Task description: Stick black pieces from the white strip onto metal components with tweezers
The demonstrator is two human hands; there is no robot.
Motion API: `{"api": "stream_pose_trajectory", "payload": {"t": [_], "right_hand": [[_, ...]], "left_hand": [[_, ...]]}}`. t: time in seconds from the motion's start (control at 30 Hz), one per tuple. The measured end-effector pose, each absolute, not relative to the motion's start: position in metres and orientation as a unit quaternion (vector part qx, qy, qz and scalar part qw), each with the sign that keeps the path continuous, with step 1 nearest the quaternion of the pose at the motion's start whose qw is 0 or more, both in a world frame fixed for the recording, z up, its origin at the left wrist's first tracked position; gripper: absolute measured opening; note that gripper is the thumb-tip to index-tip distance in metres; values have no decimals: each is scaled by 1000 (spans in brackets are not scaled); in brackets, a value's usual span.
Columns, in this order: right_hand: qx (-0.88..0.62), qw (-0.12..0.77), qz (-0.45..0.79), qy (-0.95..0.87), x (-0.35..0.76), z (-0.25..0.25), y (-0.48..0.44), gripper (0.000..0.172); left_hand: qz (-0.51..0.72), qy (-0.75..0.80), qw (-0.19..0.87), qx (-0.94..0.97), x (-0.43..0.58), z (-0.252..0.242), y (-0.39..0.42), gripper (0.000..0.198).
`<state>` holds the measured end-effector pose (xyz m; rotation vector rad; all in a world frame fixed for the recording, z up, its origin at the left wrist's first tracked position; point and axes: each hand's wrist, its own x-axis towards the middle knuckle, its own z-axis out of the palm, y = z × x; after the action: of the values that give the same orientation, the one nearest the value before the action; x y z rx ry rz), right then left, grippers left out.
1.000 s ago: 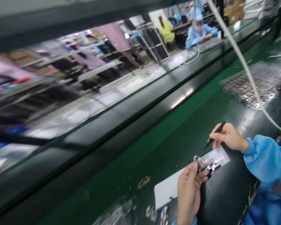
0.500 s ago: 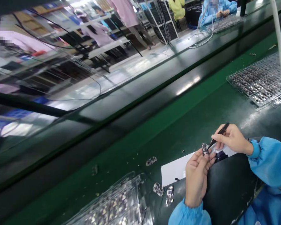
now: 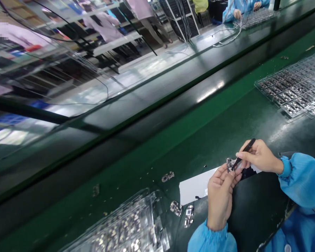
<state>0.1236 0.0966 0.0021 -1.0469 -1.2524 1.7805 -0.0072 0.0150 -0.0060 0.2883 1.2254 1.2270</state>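
My left hand [image 3: 222, 189] pinches a small circuit board [image 3: 229, 164] between thumb and fingers, above a white sheet [image 3: 194, 187]. In my right hand [image 3: 259, 155] is a pair of black tweezers [image 3: 246, 149], slanting down to the left with the tips at the board. Whether the tips grip a part of it is too small to tell. Dark pieces [image 3: 248, 173] lie on the sheet's right end, partly behind my hands. Left of the sheet rest two loose boards, one silvery [image 3: 176, 208] and one with a pale square [image 3: 189, 216].
A clear tray of boards [image 3: 120, 231] stands at the lower left, another tray [image 3: 291, 87] at the upper right. Another loose board [image 3: 168, 176] lies on the green bench [image 3: 199, 140]. Across the dark rail [image 3: 147, 115], a person in blue [image 3: 245, 10] sits; others wear pink.
The view has shifted slightly, so the bench things appear a little lower left or higher. My hands keep almost the same pose, with the tweezers still at the board. The far person's hands moved apart.
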Motion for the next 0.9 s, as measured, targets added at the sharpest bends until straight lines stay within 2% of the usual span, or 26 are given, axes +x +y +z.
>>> {"api": "stream_pose_trajectory", "payload": {"t": [0.17, 0.6, 0.9], "right_hand": [[-402, 348, 692, -488, 124, 1, 97, 27], [-393, 359, 677, -508, 125, 2, 92, 28], [-341, 395, 579, -627, 132, 6, 91, 20]], "left_hand": [[536, 539, 638, 125, -7, -5, 15, 38], [539, 549, 626, 125, -5, -3, 15, 33], [541, 560, 619, 108, -6, -3, 14, 32]]}}
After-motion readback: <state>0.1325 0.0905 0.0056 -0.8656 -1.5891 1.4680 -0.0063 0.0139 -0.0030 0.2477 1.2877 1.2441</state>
